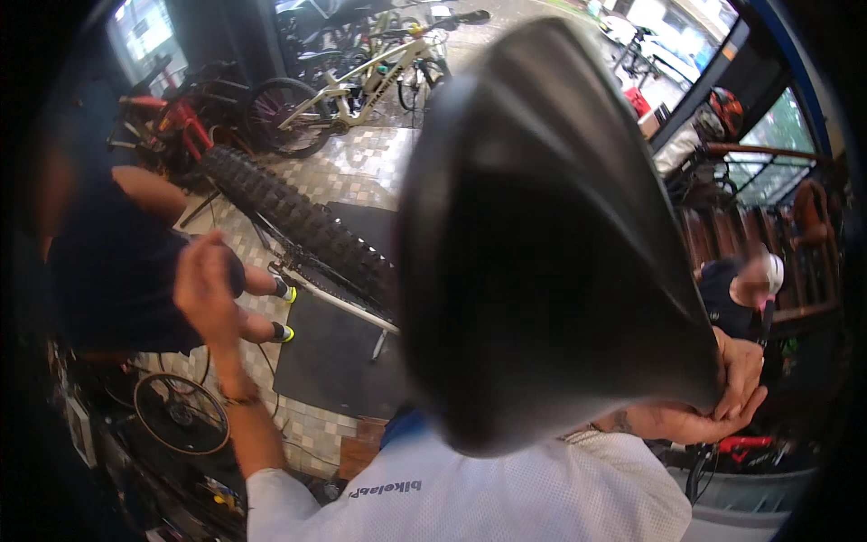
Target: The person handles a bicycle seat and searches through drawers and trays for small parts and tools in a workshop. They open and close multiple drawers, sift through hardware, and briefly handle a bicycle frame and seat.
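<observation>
Far left, a person in dark clothing (126, 275) stood by, a spoked wheel (181, 413) below and a red bicycle (190, 131) behind! Next came the left hand (206, 285), raised and blurred, its fingers too smeared to tell whether apart or together. On to a knobby tyre (298, 224) slanting over a dark mat (334, 361), a cream bicycle (375, 90) further back. Then, filling the middle, the big black curved piece (542, 262), right up close! At its lower right corner, the right hand (736, 388) had its edge pinched, and beyond it showed a white-capped person (727, 289).
</observation>
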`<action>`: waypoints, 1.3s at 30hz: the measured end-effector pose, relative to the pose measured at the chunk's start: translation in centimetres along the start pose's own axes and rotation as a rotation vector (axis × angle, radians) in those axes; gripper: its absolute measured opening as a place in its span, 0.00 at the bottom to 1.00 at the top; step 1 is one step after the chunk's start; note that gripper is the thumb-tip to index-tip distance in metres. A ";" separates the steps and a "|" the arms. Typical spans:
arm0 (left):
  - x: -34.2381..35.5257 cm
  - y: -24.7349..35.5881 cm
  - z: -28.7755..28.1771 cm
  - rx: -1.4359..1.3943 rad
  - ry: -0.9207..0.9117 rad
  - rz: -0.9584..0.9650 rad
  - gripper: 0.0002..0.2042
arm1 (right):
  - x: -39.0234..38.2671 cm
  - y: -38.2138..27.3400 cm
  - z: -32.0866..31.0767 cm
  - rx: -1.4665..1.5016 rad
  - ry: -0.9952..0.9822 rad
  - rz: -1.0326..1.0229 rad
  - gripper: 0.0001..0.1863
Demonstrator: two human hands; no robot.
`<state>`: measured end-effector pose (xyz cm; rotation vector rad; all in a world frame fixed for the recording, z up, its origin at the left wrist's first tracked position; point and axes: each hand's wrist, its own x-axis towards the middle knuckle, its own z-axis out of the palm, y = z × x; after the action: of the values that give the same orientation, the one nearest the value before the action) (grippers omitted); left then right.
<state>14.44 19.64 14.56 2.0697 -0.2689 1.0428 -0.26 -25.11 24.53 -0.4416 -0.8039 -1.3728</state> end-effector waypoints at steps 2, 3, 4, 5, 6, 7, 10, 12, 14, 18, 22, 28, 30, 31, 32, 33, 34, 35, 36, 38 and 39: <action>-2.0 6.7 5.1 -0.363 -0.230 0.055 0.10 | 1.2 -0.8 -0.1 -0.017 0.000 -0.010 0.08; -4.4 7.4 6.8 -0.355 -0.217 -0.023 0.12 | 0.6 -0.2 -1.3 0.021 0.057 0.013 0.08; -5.4 9.7 8.9 -0.507 -0.342 -0.017 0.17 | 0.6 -0.3 -1.6 0.020 0.068 0.020 0.08; -6.4 11.0 12.1 -0.711 -0.449 -0.045 0.16 | 1.1 -1.1 -0.6 -0.039 0.007 -0.008 0.08; -8.0 11.6 13.3 -0.778 -0.517 -0.100 0.16 | 0.5 -1.1 -1.4 -0.019 0.024 0.012 0.09; -8.9 12.1 13.8 -0.825 -0.554 -0.153 0.16 | 0.3 -1.1 -1.4 -0.003 0.035 0.028 0.09; -10.6 12.7 15.3 -0.914 -0.591 -0.268 0.15 | 0.0 -1.9 -1.8 0.001 0.030 0.058 0.10; -11.5 12.9 15.9 -0.947 -0.591 -0.320 0.15 | 0.1 -2.1 -1.9 0.024 0.066 0.082 0.09; -11.4 12.7 16.2 -0.963 -0.580 -0.354 0.14 | -0.1 -2.3 -1.6 0.051 0.116 0.103 0.10; -10.2 12.0 15.9 -0.955 -0.543 -0.403 0.13 | -0.8 -1.4 -0.5 0.167 0.283 0.150 0.15; -8.0 10.9 18.7 -1.038 -0.554 -0.449 0.13 | -1.3 -0.2 0.0 0.188 0.371 0.150 0.22; -4.2 10.6 20.3 -1.068 -0.568 -0.476 0.11 | -1.7 1.1 -0.6 0.187 0.370 0.267 0.23; -4.1 10.9 20.6 -1.061 -0.572 -0.482 0.11 | -1.6 1.2 -1.5 0.186 0.362 0.293 0.23; -4.4 11.1 20.9 -1.066 -0.575 -0.485 0.11 | -1.6 1.2 -1.7 0.191 0.360 0.298 0.23; -4.6 11.1 21.2 -1.076 -0.576 -0.488 0.10 | -1.6 1.2 -2.0 0.198 0.355 0.307 0.23; -4.9 11.1 21.1 -1.079 -0.569 -0.489 0.10 | -1.6 1.2 -1.8 0.220 0.362 0.303 0.23; -5.5 10.8 20.5 -1.067 -0.561 -0.502 0.10 | -1.9 1.2 -1.7 0.233 0.381 0.307 0.23; -6.0 10.6 19.9 -1.054 -0.554 -0.514 0.10 | -2.1 1.1 -1.7 0.248 0.400 0.315 0.23; -6.1 10.5 19.4 -1.056 -0.547 -0.519 0.10 | -2.0 1.0 -1.3 0.255 0.399 0.324 0.23; -6.4 10.4 18.2 -1.051 -0.529 -0.527 0.09 | -1.8 0.8 -1.1 0.267 0.390 0.319 0.23; -6.7 10.4 17.4 -1.045 -0.516 -0.533 0.09 | -1.6 0.8 -1.1 0.270 0.382 0.304 0.23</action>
<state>15.26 -1.01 9.13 1.2642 -0.3812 -0.0352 0.75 -24.65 22.77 -0.0778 -0.5673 -1.0052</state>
